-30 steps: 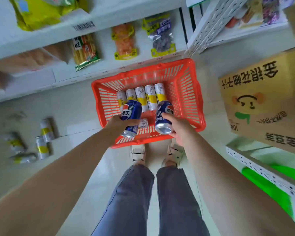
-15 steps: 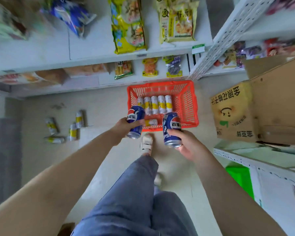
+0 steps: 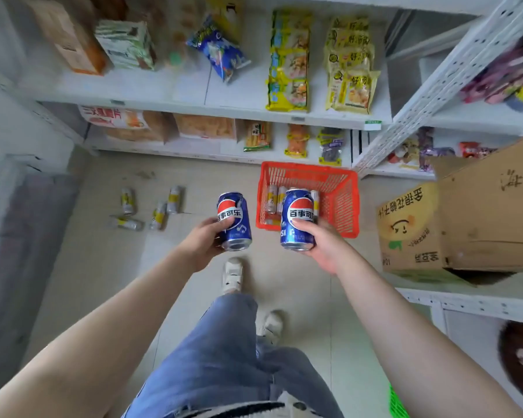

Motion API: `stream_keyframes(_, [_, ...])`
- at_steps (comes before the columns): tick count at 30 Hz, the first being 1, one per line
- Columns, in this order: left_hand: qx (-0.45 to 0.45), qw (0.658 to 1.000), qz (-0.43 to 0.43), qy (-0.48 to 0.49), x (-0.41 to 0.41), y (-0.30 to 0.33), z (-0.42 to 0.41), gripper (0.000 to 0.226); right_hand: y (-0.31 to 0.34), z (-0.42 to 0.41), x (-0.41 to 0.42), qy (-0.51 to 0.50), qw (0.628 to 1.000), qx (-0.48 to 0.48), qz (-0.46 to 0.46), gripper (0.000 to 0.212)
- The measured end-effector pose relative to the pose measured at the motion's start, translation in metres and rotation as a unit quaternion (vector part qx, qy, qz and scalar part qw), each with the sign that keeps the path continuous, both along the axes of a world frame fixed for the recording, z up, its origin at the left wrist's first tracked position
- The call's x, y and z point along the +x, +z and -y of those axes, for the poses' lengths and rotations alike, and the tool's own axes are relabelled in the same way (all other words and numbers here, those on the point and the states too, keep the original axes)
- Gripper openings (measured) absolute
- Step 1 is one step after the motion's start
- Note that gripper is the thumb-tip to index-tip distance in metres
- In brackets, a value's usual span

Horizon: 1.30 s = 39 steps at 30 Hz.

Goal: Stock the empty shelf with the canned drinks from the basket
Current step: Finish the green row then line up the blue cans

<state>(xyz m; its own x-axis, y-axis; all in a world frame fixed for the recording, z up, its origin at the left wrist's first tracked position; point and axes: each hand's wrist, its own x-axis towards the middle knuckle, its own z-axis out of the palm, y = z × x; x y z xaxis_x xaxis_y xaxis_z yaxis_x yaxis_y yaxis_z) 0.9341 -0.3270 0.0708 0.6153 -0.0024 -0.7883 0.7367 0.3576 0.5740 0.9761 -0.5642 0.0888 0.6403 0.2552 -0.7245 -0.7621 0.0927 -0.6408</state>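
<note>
My left hand [image 3: 204, 244] grips a blue cola can [image 3: 234, 220] upright in front of me. My right hand [image 3: 323, 245] grips a second blue cola can [image 3: 296, 220], which overlaps the red plastic basket [image 3: 343, 203] on the floor behind it. Several white-and-yellow slim cans [image 3: 274, 199] lie in the basket, partly hidden by the right can. Both hands are well above the floor, on the near side of the basket.
Several white-and-yellow cans [image 3: 160, 214] lie loose on the floor to the left. White shelves [image 3: 239, 111] with snack packets run along the far side. A cardboard box [image 3: 420, 230] sits on a shelf to the right. My legs and shoes are below.
Both hands have lifted the two blue cans up out of the basket and towards me. The view has risen, so the basket looks smaller and more shelves show.
</note>
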Motion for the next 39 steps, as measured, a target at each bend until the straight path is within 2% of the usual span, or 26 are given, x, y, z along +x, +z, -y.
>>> stream_keyframes(2, [0.032,0.999,0.017,0.0,-0.015,0.011,-0.027,0.051,0.011,-0.023,-0.007,0.025,0.999,-0.021,0.019,0.028])
stream_keyframes(4, [0.044,0.999,0.024,0.005,-0.026,0.02,-0.057,0.083,0.019,-0.05,-0.011,0.054,0.997,-0.044,0.034,0.036])
stream_keyframes(5, [0.047,0.998,0.031,0.012,-0.031,0.022,-0.074,0.091,0.022,-0.065,-0.012,0.066,0.996,-0.053,0.042,0.039])
stream_keyframes(6, [0.049,0.998,0.037,0.022,-0.034,0.026,-0.09,0.09,0.027,-0.083,-0.013,0.074,0.994,-0.06,0.048,0.041])
stream_keyframes(7, [0.05,0.997,0.041,0.033,-0.038,0.033,-0.106,0.08,0.03,-0.101,-0.012,0.083,0.993,-0.064,0.054,0.04])
stream_keyframes(9, [0.052,0.996,0.048,0.059,-0.045,0.044,-0.141,0.041,0.037,-0.141,-0.012,0.096,0.991,-0.071,0.062,0.037])
stream_keyframes(10, [0.057,0.995,0.048,0.068,-0.049,0.048,-0.162,0.029,0.041,-0.163,-0.012,0.103,0.99,-0.075,0.067,0.034])
stream_keyframes(12, [0.072,0.993,0.048,0.079,-0.054,0.055,-0.209,0.034,0.048,-0.209,-0.011,0.107,0.989,-0.075,0.075,0.028])
stream_keyframes(14, [0.089,0.991,0.056,0.084,-0.057,0.065,-0.258,0.041,0.051,-0.254,-0.01,0.104,0.989,-0.063,0.083,0.031])
stream_keyframes(18, [0.113,0.987,0.084,0.082,-0.053,0.088,-0.335,0.03,0.061,-0.332,-0.005,0.102,0.989,-0.052,0.092,0.036])
stream_keyframes(20, [0.126,0.983,0.094,0.096,-0.046,0.097,-0.364,0.032,0.065,-0.363,0.0,0.104,0.989,-0.05,0.095,0.039])
stream_keyframes(24, [0.132,0.98,0.105,0.107,-0.023,0.106,-0.401,0.052,0.074,-0.411,0.016,0.122,0.985,-0.058,0.108,0.051])
stream_keyframes(32, [0.115,0.975,0.136,0.135,0.049,0.116,-0.457,0.057,0.087,-0.474,0.09,0.137,0.979,-0.062,0.134,0.036])
stream_keyframes(39, [0.114,0.963,0.186,0.156,0.127,0.147,-0.505,0.053,0.117,-0.523,0.177,0.154,0.972,-0.055,0.169,0.054])
